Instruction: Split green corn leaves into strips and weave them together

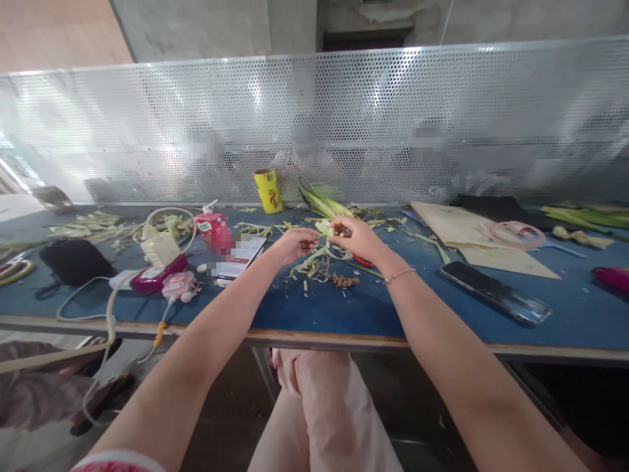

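Perforated metal sheeting (221, 98) runs along the back of a blue-topped bench (299, 314) strewn with plant scraps. At its left end sits a black pouch (76, 260); next come a magenta power strip (160, 274) with a white adapter (162, 249) and a pink charger (179, 287) at it, then a red carton (213, 231) and a device with a lit screen (240, 257). Beyond these a yellow tube (268, 191) stands close to the sheeting.

Near the middle, the person's left hand (298, 245) hangs over the bench, fingers curled inward and thumb close to them; whether anything is caught between them cannot be told. Just beside it, between the two hands, is a pale stalk (325, 229), with long green leaves (324, 200) lying behind it. The right hand (358, 239) appears to pinch this stalk, thumb and forefinger nearly together. Brown, root-like scraps (345, 280) lie below.

The step in hand looks like close fingertip work on the stalk. The next move seems to call for a steady right-hand pinch and a precise grip from the left.

Farther right lie a dark phone (496, 292), tan sheets (457, 229) with a pinkish ring (514, 234) on them, and more green leaves at the edge.
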`<state>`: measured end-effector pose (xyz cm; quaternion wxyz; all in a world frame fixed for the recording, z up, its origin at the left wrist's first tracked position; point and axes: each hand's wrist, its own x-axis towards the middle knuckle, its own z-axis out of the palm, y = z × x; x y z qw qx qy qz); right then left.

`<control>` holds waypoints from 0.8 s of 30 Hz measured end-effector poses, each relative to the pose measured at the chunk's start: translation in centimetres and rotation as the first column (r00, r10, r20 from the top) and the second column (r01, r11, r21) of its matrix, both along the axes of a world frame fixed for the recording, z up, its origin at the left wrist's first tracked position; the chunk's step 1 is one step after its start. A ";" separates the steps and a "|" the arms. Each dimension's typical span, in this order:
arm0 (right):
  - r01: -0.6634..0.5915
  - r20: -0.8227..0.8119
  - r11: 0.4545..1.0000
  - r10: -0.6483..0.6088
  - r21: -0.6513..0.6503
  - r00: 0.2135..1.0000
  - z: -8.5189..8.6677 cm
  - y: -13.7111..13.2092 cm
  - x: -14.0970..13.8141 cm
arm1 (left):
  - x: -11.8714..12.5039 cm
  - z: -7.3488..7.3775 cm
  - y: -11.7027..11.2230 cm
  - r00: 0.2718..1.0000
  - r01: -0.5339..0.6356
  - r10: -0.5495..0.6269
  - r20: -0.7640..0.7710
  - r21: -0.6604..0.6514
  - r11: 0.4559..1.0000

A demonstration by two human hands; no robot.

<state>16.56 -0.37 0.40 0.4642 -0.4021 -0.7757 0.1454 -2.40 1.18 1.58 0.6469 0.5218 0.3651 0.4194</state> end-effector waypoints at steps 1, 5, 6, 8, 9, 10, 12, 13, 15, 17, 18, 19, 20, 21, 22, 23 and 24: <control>-0.002 -0.003 1.000 0.002 0.005 1.000 0.0 -0.1 0.0 | 0.0 0.0 0.0 1.000 0.005 -0.005 -0.002 0.001 1.000; 0.020 -0.016 1.000 -0.020 0.015 1.000 0.2 -0.4 -0.1 | 0.0 -0.1 0.0 1.000 0.026 -0.026 -0.005 0.004 1.000; 0.028 -0.021 1.000 -0.028 0.010 0.999 0.3 -0.4 -0.1 | 0.0 -0.2 0.0 0.999 0.031 -0.031 -0.006 0.005 1.000; 0.038 -0.031 0.999 -0.038 -0.002 0.999 0.3 -0.4 -0.1 | 0.0 -0.2 0.0 0.999 0.041 -0.041 -0.009 0.006 0.999; 0.037 -0.035 0.999 -0.037 -0.007 0.999 0.3 -0.3 -0.1 | 0.0 -0.2 0.1 0.999 0.043 -0.042 -0.009 0.007 0.999; 0.034 -0.040 0.999 -0.034 -0.011 0.999 0.3 -0.3 -0.1 | 0.0 -0.2 0.1 0.999 0.042 -0.042 -0.009 0.009 0.999; 0.021 -0.052 1.000 -0.022 -0.015 0.998 0.2 0.0 0.0 | 0.0 -0.2 0.1 0.999 0.039 -0.039 -0.006 0.013 0.999; 0.015 -0.057 1.000 -0.016 -0.016 0.998 0.2 0.1 0.0 | 0.0 -0.2 0.1 0.999 0.036 -0.036 -0.004 0.013 0.999; 0.008 -0.059 1.000 -0.009 -0.023 0.998 0.2 0.2 0.1 | 0.0 -0.3 0.2 1.000 0.031 -0.031 0.005 0.014 0.999; 0.011 -0.051 0.999 -0.013 -0.039 0.999 0.1 0.2 0.1 | 0.1 -0.3 0.3 1.000 0.016 -0.017 0.017 0.014 1.000; 0.013 -0.046 0.999 -0.015 -0.047 0.999 0.1 0.2 0.1 | 0.1 -0.3 0.3 1.000 0.009 -0.009 0.023 0.014 1.000; 0.014 -0.042 0.998 -0.016 -0.054 0.999 0.1 0.1 0.0 | 0.1 -0.4 0.3 1.000 0.003 -0.003 0.028 0.014 1.000; 0.014 -0.039 0.998 -0.017 -0.059 0.999 0.1 0.0 0.0 | 0.1 -0.4 0.4 1.000 -0.001 0.001 0.031 0.013 1.000; 0.014 -0.035 0.998 -0.016 -0.061 0.999 0.1 0.0 0.0 | 0.1 -0.4 0.4 0.999 -0.002 0.002 0.034 0.013 1.000; 0.014 -0.031 0.998 -0.016 -0.059 0.999 0.1 -0.1 0.0 | 0.1 -0.4 0.4 0.999 0.000 -0.001 0.035 0.014 1.000; 0.013 -0.026 0.998 -0.014 -0.055 1.000 0.0 -0.1 0.0 | 0.1 -0.4 0.4 0.999 0.004 -0.005 0.035 0.015 1.000; 0.012 -0.021 0.999 -0.013 -0.051 1.000 0.0 -0.1 0.0 | 0.1 -0.3 0.4 0.999 0.009 -0.010 0.036 0.017 1.000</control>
